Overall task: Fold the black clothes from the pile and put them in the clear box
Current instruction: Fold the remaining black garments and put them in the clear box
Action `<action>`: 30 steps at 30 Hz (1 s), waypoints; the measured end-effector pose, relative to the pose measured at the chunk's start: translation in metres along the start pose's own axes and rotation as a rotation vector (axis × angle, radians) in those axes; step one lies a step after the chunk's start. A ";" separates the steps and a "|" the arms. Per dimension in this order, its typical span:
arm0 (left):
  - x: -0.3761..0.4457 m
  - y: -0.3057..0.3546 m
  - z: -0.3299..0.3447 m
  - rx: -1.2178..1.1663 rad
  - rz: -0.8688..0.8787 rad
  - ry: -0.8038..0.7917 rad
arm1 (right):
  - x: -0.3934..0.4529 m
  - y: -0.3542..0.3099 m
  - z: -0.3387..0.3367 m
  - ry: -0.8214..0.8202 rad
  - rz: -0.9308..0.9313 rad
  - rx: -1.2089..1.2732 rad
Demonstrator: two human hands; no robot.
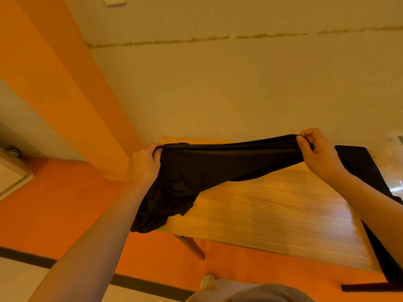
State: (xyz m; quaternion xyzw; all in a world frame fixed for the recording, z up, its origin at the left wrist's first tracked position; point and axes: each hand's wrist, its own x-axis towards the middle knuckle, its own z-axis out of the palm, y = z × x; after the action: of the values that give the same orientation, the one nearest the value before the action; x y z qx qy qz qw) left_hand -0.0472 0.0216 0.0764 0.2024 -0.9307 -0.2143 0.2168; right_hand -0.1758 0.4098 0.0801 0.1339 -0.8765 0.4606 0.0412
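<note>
A black garment (196,168) is stretched out in the air above the wooden table (272,210). My left hand (145,164) grips its left end, and loose cloth hangs down from there over the table's left edge. My right hand (319,152) pinches its right end at the upper edge. More black cloth (362,164) lies on the table behind my right forearm and runs down along the table's right side. A clear plastic thing (395,141), perhaps the box, shows at the far right edge, mostly cut off.
The table stands against a pale wall (239,83), with an orange wall band (54,83) to the left. The floor (65,203) is orange with a dark stripe. A table leg (192,247) shows below the front edge. My shoe (207,282) is near the bottom.
</note>
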 end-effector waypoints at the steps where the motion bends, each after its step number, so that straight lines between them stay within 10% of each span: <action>1: 0.003 0.009 0.001 -0.053 -0.011 -0.001 | 0.001 0.003 -0.007 -0.045 0.010 -0.008; 6: 0.034 0.057 -0.003 -0.384 -0.129 -0.123 | 0.015 0.023 -0.048 -0.220 -0.019 -0.082; 15: 0.099 0.145 -0.023 -0.250 0.122 -0.184 | 0.079 0.022 -0.166 -0.097 0.026 -0.028; 30: 0.220 0.272 -0.088 -0.435 0.073 -0.042 | 0.204 -0.051 -0.289 0.177 0.047 0.097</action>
State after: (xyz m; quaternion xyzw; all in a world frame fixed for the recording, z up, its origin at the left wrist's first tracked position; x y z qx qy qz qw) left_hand -0.2627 0.1160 0.3500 0.1127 -0.8735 -0.4064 0.2433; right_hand -0.3729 0.5787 0.3255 0.0742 -0.8490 0.5133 0.1011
